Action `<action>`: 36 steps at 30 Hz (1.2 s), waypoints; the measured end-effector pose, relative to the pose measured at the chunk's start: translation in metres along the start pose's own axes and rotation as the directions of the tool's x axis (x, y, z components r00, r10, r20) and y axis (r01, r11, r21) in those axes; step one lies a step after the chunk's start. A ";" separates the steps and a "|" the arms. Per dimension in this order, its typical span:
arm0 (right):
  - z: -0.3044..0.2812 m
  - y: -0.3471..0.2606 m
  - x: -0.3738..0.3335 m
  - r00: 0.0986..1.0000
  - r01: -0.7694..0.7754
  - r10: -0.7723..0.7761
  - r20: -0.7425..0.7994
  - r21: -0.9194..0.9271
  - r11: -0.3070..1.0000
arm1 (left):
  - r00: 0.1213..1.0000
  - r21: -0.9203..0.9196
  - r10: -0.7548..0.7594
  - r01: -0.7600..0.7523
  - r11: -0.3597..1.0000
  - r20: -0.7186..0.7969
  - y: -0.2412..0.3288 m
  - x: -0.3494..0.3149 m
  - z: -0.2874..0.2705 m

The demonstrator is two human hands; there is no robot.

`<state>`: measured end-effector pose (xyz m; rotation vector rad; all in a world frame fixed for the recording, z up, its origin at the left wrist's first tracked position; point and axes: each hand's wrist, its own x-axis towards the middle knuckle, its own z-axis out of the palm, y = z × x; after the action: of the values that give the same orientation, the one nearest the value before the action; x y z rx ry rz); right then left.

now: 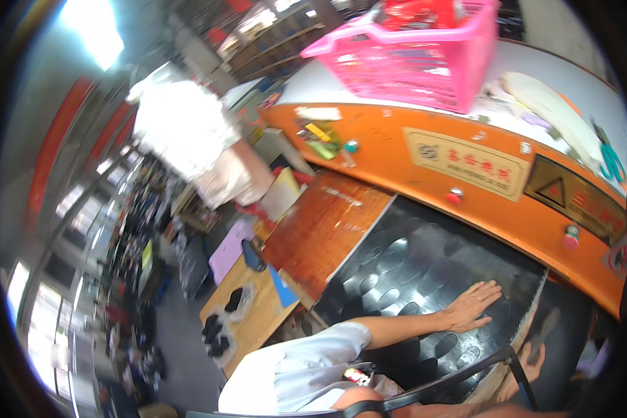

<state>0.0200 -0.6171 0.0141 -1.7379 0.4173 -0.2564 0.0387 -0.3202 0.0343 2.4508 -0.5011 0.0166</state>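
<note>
My left hand (471, 306) lies flat with its fingers spread on a shiny black sheet (369, 244), which is marked all over with oval outlines. A pale blue short sleeve covers the upper part of that arm. At the sheet's near right edge is my right hand (531, 364), its fingers curled beside a dark, long, rounded piece (550, 324). What those fingers hold, if anything, I cannot make out. A thin black frame (460, 380), close to the camera, partly hides my right forearm.
Beyond the sheet stands an orange machine beam (376, 132) with red push buttons (455, 196). On its top are a pink basket (404, 66) with red packages, a white roll (550, 111) and teal-handled scissors (612, 164). A wooden table (258, 317) at left bears bagged black pieces (219, 338).
</note>
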 end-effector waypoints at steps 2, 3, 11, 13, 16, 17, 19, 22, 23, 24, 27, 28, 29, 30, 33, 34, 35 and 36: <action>-0.024 0.017 0.006 0.988 0.001 -0.067 -0.141 -0.426 0.905 | 1.000 -0.015 -0.017 0.017 1.000 -0.007 -0.002 0.004 0.002; -0.035 0.027 0.009 0.976 0.009 -0.122 -0.183 -0.520 0.854 | 1.000 -0.013 -0.013 0.013 1.000 -0.010 -0.005 0.009 0.002; -0.066 0.062 0.001 0.541 0.580 -0.841 0.011 -0.729 0.363 | 0.996 -0.026 -0.027 0.025 0.999 -0.087 -0.016 0.046 0.011; -0.076 0.059 -0.039 0.772 0.429 -0.635 0.005 -0.742 0.516 | 0.993 -0.026 -0.027 0.024 0.999 -0.112 -0.017 0.049 0.010; -0.074 0.060 -0.087 0.829 0.514 -0.560 0.012 -0.410 0.753 | 0.992 -0.045 -0.031 0.026 0.999 -0.122 -0.018 0.051 0.005; -0.072 0.063 -0.105 0.874 0.462 -0.485 0.016 -0.331 0.823 | 0.991 -0.045 -0.027 0.021 0.999 -0.128 -0.018 0.051 0.004; -0.062 0.069 -0.135 0.982 -0.190 0.191 -0.011 0.047 0.981 | 0.989 -0.044 -0.019 0.012 0.999 -0.146 -0.020 0.052 0.005; -0.057 0.066 -0.154 0.965 -0.120 0.194 0.175 -0.363 0.924 | 0.987 -0.058 -0.027 0.018 0.998 -0.160 -0.024 0.055 0.011; -0.049 0.064 -0.160 0.956 -0.171 0.233 0.181 -0.304 0.937 | 0.987 -0.070 -0.031 0.020 0.997 -0.157 -0.026 0.056 0.013; -0.040 0.061 -0.163 0.944 -0.217 0.268 0.190 -0.252 0.943 | 0.990 -0.080 -0.039 0.028 0.996 -0.137 -0.027 0.056 0.014; -0.018 0.051 -0.172 0.906 -0.329 0.351 0.236 -0.126 0.936 | 0.908 0.058 0.206 -0.199 0.978 -0.365 -0.020 0.039 0.017; -0.012 0.048 -0.174 0.892 -0.366 0.378 0.250 -0.093 0.926 | 0.885 0.109 0.272 -0.249 0.962 -0.378 -0.016 0.033 0.015; -0.007 0.045 -0.176 0.879 -0.398 0.402 0.259 -0.068 0.915 | 0.871 -0.014 0.368 -0.393 0.919 -0.327 -0.008 0.021 0.015; -0.003 0.043 -0.178 0.863 -0.429 0.425 0.273 -0.046 0.902 | 0.876 -0.180 0.428 -0.468 0.865 -0.223 0.001 0.001 0.017; 0.006 0.040 -0.182 0.821 -0.503 0.475 0.316 0.008 0.864 | 0.790 -0.384 0.612 -0.561 0.734 0.016 0.025 -0.057 0.027; 0.009 0.040 -0.183 0.811 -0.523 0.486 0.326 0.031 0.852 | 0.744 -0.413 0.667 -0.593 0.691 0.048 0.030 -0.071 0.030; 0.011 0.039 -0.184 0.797 -0.543 0.499 0.340 0.044 0.838 | 0.739 -0.380 0.671 -0.604 0.700 0.062 0.029 -0.079 0.032; 0.013 0.039 -0.185 0.786 -0.562 0.510 0.350 0.060 0.825 | 0.724 -0.354 0.684 -0.620 0.700 0.085 0.028 -0.086 0.035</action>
<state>-0.1485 -0.5356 -0.0162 -1.3955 0.6160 0.3973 -0.0548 -0.3314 0.0117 1.8580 -1.3595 -0.0235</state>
